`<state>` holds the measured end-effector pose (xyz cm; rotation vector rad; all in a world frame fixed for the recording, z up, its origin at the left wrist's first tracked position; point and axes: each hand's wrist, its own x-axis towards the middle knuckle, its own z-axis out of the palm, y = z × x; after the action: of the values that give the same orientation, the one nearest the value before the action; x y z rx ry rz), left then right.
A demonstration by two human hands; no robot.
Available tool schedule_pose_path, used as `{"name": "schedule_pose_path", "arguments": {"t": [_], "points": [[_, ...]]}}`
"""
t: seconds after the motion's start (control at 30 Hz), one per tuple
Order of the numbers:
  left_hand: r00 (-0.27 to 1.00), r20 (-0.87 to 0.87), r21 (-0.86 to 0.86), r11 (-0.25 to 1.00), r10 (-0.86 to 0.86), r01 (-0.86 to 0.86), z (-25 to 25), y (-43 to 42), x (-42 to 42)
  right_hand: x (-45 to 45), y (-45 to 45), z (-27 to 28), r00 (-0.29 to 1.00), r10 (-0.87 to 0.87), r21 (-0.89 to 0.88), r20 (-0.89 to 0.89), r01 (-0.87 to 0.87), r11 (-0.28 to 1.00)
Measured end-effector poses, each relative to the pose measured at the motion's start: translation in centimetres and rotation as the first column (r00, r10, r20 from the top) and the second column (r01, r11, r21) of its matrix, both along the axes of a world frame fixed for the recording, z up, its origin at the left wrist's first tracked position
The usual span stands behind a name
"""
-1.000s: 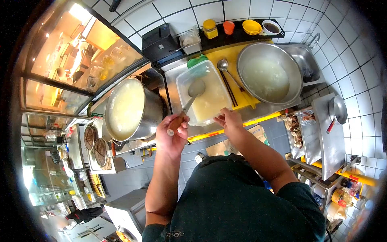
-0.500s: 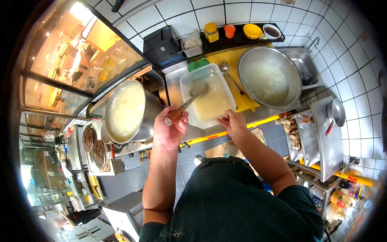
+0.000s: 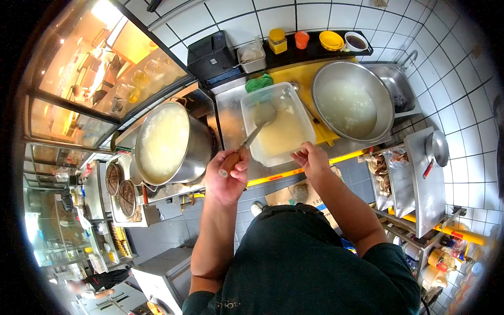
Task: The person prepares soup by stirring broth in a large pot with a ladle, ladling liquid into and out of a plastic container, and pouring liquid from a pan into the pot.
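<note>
My left hand [image 3: 227,176] is wrapped round the wooden handle of a ladle [image 3: 252,136], whose bowl lies in pale yellowish liquid inside a translucent plastic container [image 3: 306,122]. At that container's lower right corner, the fingers of my right hand [image 3: 313,159] are pinched on its rim. A tall metal pot [image 3: 198,149] of whitish liquid stands to the left. On the right, a wide metal basin [image 3: 389,100] holds cloudy liquid with pale bits. Partly hidden between container and basin lies a second ladle [image 3: 310,113] on the yellow board [image 3: 302,73].
A metal sink [image 3: 391,79] is at the back right. Behind the container, a black shelf [image 3: 286,59] bears jars and bowls. A pan [image 3: 437,147] rests on the rack at right. Another person [image 3: 100,282] is far off at lower left.
The plastic container has shifted right, now covering the chopsticks and part of the second ladle. Both my hands have moved slightly right with it, and the held ladle remains in the liquid.
</note>
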<state>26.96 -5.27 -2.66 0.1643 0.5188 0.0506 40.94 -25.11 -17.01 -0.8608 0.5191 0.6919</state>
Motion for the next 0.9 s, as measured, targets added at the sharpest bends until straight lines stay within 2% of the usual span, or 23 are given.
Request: {"name": "schedule_pose_path", "arguments": {"t": [0.17, 0.27, 0.4, 0.6, 0.9], "points": [[0.998, 0.055, -0.091, 0.996, 0.030, -0.024, -1.9, -0.4, -1.2, 0.2, -0.1, -0.1, 1.000, -0.003, -0.007, -0.007, 0.003, 1.000], [0.998, -0.004, -0.069, 0.996, 0.064, -0.064, -1.9, -0.6, -1.7, 0.0, -0.1, 0.1, 1.000, -0.009, 0.008, -0.022, 0.009, 1.000], [0.997, -0.069, 0.132, 0.991, 0.030, -0.021, -2.6, -1.0, -2.5, -0.4, -0.7, -1.4, 1.000, -0.003, 0.044, -0.007, 0.003, 0.999], [0.976, -0.218, 0.413, 0.906, 0.003, 0.089, -2.3, -3.0, -2.6, -1.2, -1.3, -3.9, 1.000, -0.007, 0.038, 0.012, 0.007, 0.999], [0.960, -0.280, 0.544, 0.820, -0.019, 0.175, -1.6, -3.4, -3.0, -1.7, -1.2, -6.2, 0.999, -0.034, 0.036, -0.029, 0.035, 0.999]]}}
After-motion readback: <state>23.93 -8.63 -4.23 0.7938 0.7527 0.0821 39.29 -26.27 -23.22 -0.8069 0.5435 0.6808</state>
